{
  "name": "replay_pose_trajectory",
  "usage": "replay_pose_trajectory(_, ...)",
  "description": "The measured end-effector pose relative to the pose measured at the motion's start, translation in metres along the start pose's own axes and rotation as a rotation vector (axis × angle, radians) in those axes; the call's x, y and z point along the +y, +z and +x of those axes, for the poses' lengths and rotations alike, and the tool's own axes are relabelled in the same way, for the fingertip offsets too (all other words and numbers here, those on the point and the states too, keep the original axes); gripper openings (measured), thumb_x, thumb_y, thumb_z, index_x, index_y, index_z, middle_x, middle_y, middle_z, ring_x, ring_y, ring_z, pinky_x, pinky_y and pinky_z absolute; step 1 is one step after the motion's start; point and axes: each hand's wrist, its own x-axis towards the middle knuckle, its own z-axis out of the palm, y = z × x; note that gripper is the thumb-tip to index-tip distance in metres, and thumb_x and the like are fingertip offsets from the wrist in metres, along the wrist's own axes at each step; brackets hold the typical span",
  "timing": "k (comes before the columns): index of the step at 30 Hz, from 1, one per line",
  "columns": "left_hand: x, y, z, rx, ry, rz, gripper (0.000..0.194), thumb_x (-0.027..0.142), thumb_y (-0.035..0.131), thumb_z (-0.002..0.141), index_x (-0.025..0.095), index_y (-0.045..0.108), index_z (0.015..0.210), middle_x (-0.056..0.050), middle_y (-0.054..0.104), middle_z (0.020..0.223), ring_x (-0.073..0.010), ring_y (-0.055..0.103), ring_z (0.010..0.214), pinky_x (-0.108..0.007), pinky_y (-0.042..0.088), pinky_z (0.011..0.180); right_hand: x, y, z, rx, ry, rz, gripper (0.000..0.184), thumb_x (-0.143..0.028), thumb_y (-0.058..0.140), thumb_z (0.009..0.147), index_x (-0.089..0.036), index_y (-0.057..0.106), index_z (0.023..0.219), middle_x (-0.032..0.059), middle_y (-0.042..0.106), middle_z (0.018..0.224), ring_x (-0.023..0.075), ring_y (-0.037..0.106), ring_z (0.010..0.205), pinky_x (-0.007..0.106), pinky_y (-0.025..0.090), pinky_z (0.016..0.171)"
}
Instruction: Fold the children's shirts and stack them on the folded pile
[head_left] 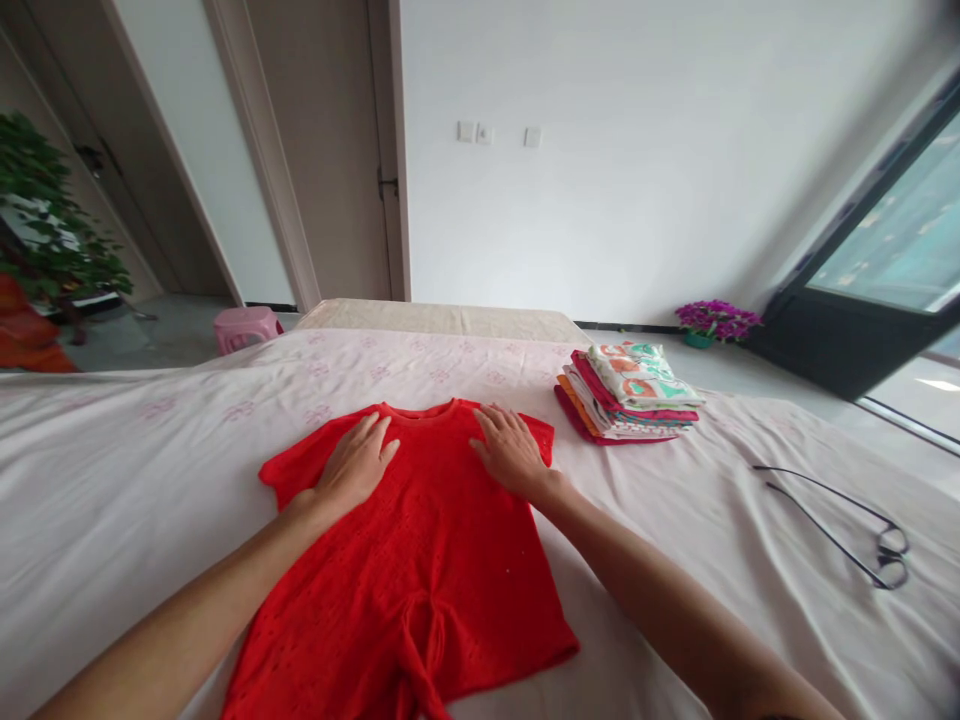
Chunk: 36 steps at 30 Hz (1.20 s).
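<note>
A red short-sleeved top [442, 530] lies spread on the pale sheet, its neckline pointing away from me. Near its lower front is a knotted or gathered tie. My left hand [356, 462] rests flat on the left shoulder area of the top, fingers stretched out. On the right shoulder area, my right hand [511, 450] lies flat too, with its fingers extended. Neither hand grips the fabric. The bottom left edge of the top runs out of view.
A stack of folded clothes [630, 395] sits right of the top. Black-framed glasses [891, 545] lie on the sheet [675, 520] at far right. Beyond the bed are a pink stool [247, 328], purple flowers [716, 318], and a leafy plant [52, 215].
</note>
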Motion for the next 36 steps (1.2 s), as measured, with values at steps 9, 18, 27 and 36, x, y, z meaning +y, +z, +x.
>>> replay_pose_trajectory(9, -0.045, 0.006, -0.019, -0.001, 0.04, 0.204, 0.06, 0.048, 0.033, 0.097, 0.015, 0.041, 0.146, -0.018, 0.039, 0.152, -0.0312, 0.036, 0.141, -0.051, 0.027, 0.113, 0.054, 0.007, -0.008, -0.246, 0.176, -0.069, 0.06, -0.049, 0.022, 0.101, -0.02, 0.027, 0.153, 0.0079, 0.025, 0.16, 0.0239, 0.019, 0.147, 0.048, 0.012, 0.118)
replay_pose_trajectory(18, 0.002, -0.012, -0.058, 0.096, 0.131, 0.087, 0.049, 0.035, 0.037, 0.095, 0.013, 0.055, 0.135, -0.016, 0.052, 0.143, -0.0289, 0.038, 0.14, -0.048, 0.021, 0.118, 0.003, -0.022, -0.049, -0.011, 0.213, -0.087, 0.053, -0.04, 0.035, 0.1, -0.015, 0.041, 0.146, 0.0118, 0.033, 0.156, 0.0261, 0.019, 0.147, 0.045, 0.013, 0.118)
replay_pose_trajectory(27, 0.03, -0.01, -0.132, -0.06, 0.278, -0.024, 0.062, 0.053, 0.033, 0.096, 0.022, 0.035, 0.149, -0.012, 0.028, 0.158, -0.0298, 0.025, 0.146, -0.052, 0.024, 0.116, -0.074, -0.004, -0.107, -0.13, -0.201, 0.07, 0.064, -0.053, 0.028, 0.1, -0.017, 0.028, 0.153, 0.0088, 0.024, 0.159, 0.0249, 0.017, 0.148, 0.044, 0.016, 0.12)
replay_pose_trajectory(36, -0.009, -0.029, -0.164, -0.028, 0.228, -0.05, 0.054, 0.045, 0.043, 0.094, 0.024, 0.045, 0.144, -0.011, 0.037, 0.155, -0.0282, 0.032, 0.143, -0.049, 0.025, 0.117, -0.037, -0.018, -0.12, -0.15, -0.019, -0.024, 0.058, -0.045, 0.033, 0.101, -0.015, 0.032, 0.151, 0.0107, 0.028, 0.158, 0.0235, 0.021, 0.146, 0.044, 0.015, 0.119)
